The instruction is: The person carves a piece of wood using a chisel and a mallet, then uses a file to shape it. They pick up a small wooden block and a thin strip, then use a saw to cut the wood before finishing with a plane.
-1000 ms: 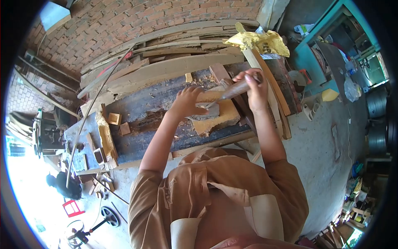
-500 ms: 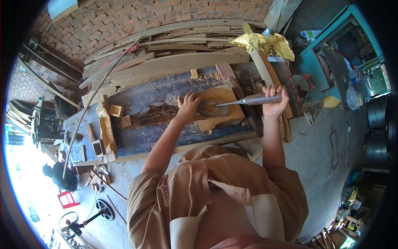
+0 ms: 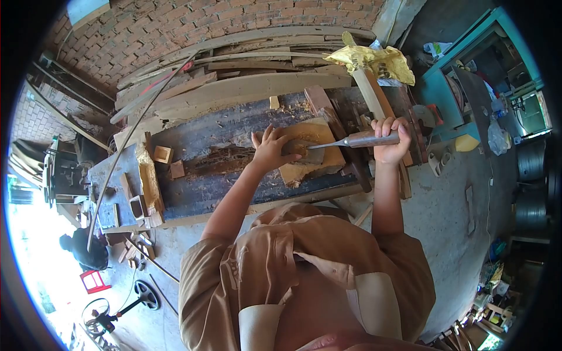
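My right hand [image 3: 391,140] is closed around the wooden handle of a chisel [image 3: 369,141], held nearly level. The chisel's metal blade points left, its tip on a small dark-topped wooden piece [image 3: 315,154]. That piece lies on a thick, pale, rough-edged wooden board [image 3: 329,166]. My left hand [image 3: 271,150] grips the left end of the small piece, thumb on its near side and the other fingers spread toward the far side. The fingers cover that end. Both boards rest on a dark, worn workbench [image 3: 234,196].
Loose wooden blocks [image 3: 163,154] and a hollowed yellowish timber [image 3: 151,181] lie on the bench's left part. A long thin rod [image 3: 132,131] crosses that end. Planks [image 3: 246,88] lean by the brick wall. A yellow sack [image 3: 374,61] sits at the back right.
My left thumb has moved up onto the small wooden piece. The chisel and my right hand have shifted very slightly to the right.
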{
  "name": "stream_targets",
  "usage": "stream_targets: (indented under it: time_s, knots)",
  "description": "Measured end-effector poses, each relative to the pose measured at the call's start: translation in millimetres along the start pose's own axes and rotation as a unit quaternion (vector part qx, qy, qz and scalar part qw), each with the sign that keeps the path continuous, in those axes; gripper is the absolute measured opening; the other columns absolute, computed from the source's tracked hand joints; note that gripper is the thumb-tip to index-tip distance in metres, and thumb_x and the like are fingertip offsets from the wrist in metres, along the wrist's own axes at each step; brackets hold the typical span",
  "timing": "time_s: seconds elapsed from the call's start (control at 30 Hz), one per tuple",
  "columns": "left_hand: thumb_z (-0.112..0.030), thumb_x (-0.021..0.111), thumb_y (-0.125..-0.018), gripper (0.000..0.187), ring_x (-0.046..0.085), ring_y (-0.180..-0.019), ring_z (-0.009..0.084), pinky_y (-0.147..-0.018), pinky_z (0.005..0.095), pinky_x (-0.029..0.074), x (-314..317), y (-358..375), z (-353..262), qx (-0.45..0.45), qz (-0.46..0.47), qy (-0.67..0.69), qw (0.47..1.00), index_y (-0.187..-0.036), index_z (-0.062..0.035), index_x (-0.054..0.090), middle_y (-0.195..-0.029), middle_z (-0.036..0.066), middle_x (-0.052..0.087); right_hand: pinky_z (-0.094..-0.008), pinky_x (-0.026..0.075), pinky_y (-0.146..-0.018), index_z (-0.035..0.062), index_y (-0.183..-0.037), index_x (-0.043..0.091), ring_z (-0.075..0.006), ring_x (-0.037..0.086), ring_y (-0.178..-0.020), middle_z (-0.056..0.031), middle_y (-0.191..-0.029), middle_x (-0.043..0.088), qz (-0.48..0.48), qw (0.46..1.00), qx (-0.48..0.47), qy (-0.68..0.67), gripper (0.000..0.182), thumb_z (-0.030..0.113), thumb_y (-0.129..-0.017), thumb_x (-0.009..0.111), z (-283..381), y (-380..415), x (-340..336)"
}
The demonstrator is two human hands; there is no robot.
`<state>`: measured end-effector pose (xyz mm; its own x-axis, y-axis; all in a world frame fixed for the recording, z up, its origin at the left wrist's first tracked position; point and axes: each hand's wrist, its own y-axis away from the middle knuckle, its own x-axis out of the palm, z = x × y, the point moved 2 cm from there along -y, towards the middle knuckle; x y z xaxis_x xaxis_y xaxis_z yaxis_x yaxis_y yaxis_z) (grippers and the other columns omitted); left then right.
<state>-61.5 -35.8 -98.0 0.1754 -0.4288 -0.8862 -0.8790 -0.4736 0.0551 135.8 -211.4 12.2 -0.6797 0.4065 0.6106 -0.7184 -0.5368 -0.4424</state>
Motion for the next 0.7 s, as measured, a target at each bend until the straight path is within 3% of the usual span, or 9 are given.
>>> stream_targets:
  time_s: [0.17,0.23,0.27,0.33,0.57,0.7]
  knots:
    - [-0.040,0.066,-0.069,0.043,0.020,-0.128,0.0306,-0.097,0.0633,0.007,-8,-9,-20,0.050,-0.019,-0.023,0.998,-0.106,-0.0196,0.060,-0.131,0.008,0.036,-0.0312,0.035,-0.053,0.0063,-0.070,0.043,-0.0170,0.041,-0.049,-0.0073,-0.055,0.043,0.009,1.000,0.007,0.012,0.016,0.019,-0.079,0.047,-5,1,7]
    - [-0.025,0.067,-0.066,0.035,0.026,-0.125,0.0298,-0.099,0.0542,0.020,-2,-15,-22,0.159,-0.071,-0.034,0.984,-0.100,-0.0178,0.062,-0.126,0.007,0.041,-0.0306,0.035,-0.052,0.0056,-0.070,0.043,-0.0170,0.041,-0.048,-0.0079,-0.055,0.043,0.009,1.000,0.004,0.017,0.016,0.018,-0.079,0.047,-5,3,10]
    - [-0.025,0.067,-0.066,0.035,0.026,-0.125,0.0298,-0.099,0.0542,0.020,1,-17,-21,0.161,-0.071,-0.033,0.984,-0.100,-0.0178,0.062,-0.126,0.007,0.041,-0.0303,0.036,-0.051,0.0054,-0.071,0.043,-0.0170,0.041,-0.048,-0.0078,-0.055,0.043,0.010,1.000,-0.001,0.025,0.015,0.018,-0.079,0.047,-4,3,12]
    - [-0.019,0.066,-0.064,0.033,0.036,-0.119,0.0270,-0.096,0.0423,0.032,2,-20,-22,0.232,-0.099,-0.022,0.968,-0.097,-0.0168,0.062,-0.116,0.006,0.050,-0.0299,0.036,-0.051,0.0052,-0.071,0.043,-0.0169,0.041,-0.048,-0.0078,-0.055,0.043,0.011,0.999,-0.008,0.035,0.014,0.017,-0.078,0.047,-3,3,12]
    - [-0.014,0.063,-0.067,0.018,0.049,-0.105,0.0229,-0.087,0.0380,0.039,7,-17,-19,0.266,-0.139,0.025,0.954,-0.085,-0.0116,0.060,-0.100,0.004,0.056,-0.0296,0.036,-0.050,0.0050,-0.073,0.043,-0.0168,0.041,-0.049,-0.0081,-0.055,0.043,0.011,0.999,-0.012,0.038,0.012,0.016,-0.078,0.046,-2,4,13]
    - [-0.012,0.058,-0.073,0.015,0.050,-0.098,0.0270,-0.084,0.0385,0.039,21,-16,-17,0.230,-0.144,0.040,0.962,-0.087,-0.0071,0.054,-0.096,0.008,0.055,-0.0299,0.037,-0.050,0.0051,-0.073,0.043,-0.0171,0.041,-0.049,-0.0083,-0.055,0.043,0.009,0.999,-0.011,0.041,0.012,0.016,-0.079,0.045,-2,4,11]
